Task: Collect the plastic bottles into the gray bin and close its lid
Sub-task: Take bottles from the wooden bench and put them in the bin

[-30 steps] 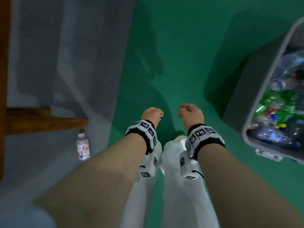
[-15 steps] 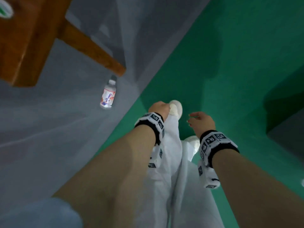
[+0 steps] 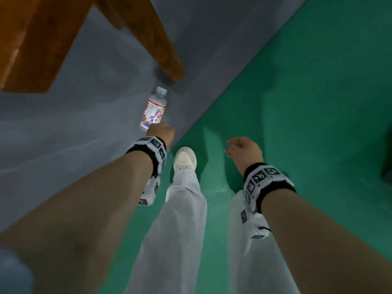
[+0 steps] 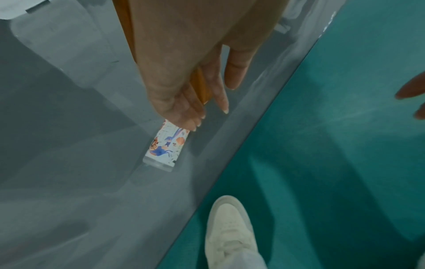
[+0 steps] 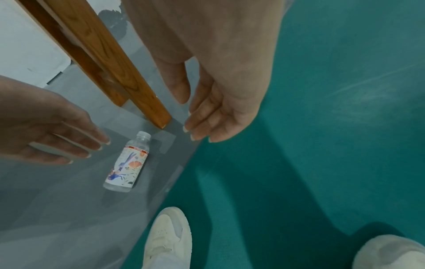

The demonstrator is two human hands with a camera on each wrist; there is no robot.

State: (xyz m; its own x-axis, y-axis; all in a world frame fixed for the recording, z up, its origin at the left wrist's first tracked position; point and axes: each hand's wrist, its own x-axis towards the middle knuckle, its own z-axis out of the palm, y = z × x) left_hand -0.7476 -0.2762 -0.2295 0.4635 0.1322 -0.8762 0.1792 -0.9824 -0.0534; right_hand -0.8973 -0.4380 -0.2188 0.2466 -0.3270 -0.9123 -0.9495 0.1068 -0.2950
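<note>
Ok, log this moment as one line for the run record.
stage: reaching for bottle | bottle: lying on gray floor by wooden leg | left hand: open above bottle, not gripping | right hand: open, empty | bin: not in view

Blk wristbands [image 3: 267,183] w/ white marker tags, white trousers [image 3: 176,219], cream sneakers [image 3: 185,158].

The person stepped from the green floor [image 3: 297,102] toward the grey floor [image 3: 63,155], and the bin dropped out of the head view. The left hand [image 3: 161,132] reached out over the bottle [image 3: 153,110], fingers [image 4: 190,118] extended, not touching. The right hand [image 3: 244,152] loosened and opened.
</note>
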